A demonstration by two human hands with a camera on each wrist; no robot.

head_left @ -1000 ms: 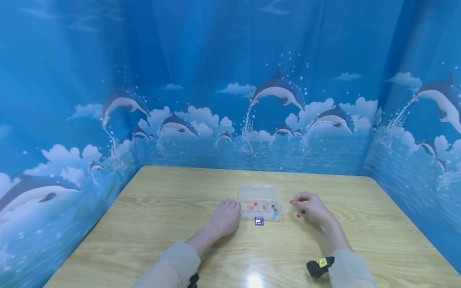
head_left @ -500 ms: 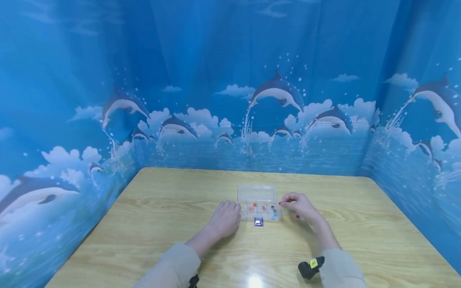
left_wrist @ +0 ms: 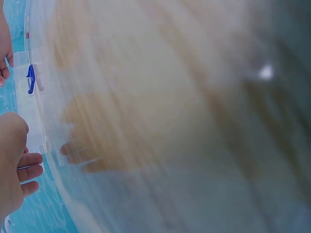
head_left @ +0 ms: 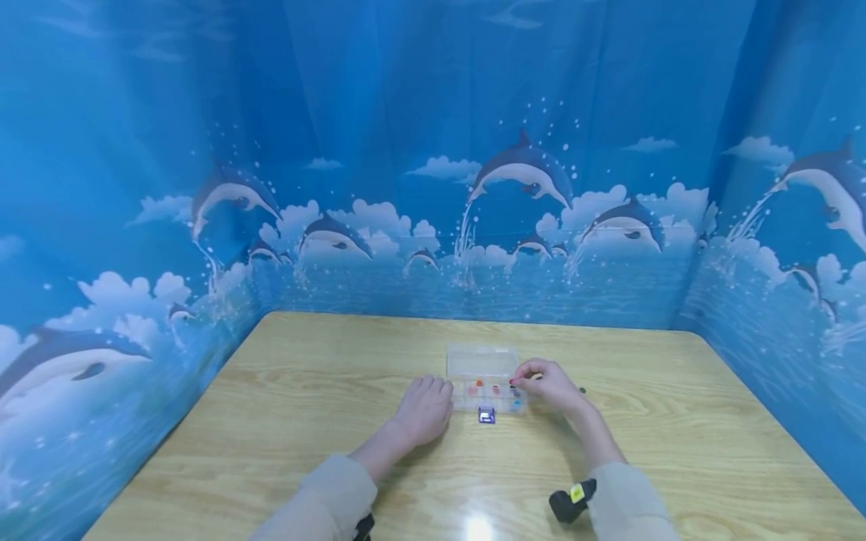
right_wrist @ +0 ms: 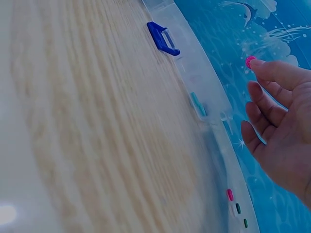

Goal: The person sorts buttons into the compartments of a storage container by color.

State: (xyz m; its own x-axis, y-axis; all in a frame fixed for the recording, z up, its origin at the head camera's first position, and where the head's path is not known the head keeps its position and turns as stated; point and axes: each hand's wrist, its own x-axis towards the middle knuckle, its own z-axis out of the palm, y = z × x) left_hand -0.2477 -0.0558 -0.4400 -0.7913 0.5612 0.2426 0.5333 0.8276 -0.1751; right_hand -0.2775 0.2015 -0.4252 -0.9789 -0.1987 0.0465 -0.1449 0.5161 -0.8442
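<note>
Pink button-like disc (head_left: 512, 382) (head view) was clamped betw. R hand (head_left: 548, 385) thumb + index, over R compartments of clear plastic box (head_left: 467, 406). L wrist view: L hand (left_wrist: 12, 160) lay at box's L end; couldn't tell if gripping. R wrist view: disc prob. light, stiff, slippery, best pinched by rim; looked small, round, bright.

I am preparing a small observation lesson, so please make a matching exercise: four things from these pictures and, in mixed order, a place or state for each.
1. Right hand
2. Left hand
3. Blue clasp
4. Curtain

A. Printed with dolphins
B. At the left end of the box
C. On the near side of the box
D. Pinches a pink piece

Pairs: 1-D, 2-B, 3-C, 4-A
</note>
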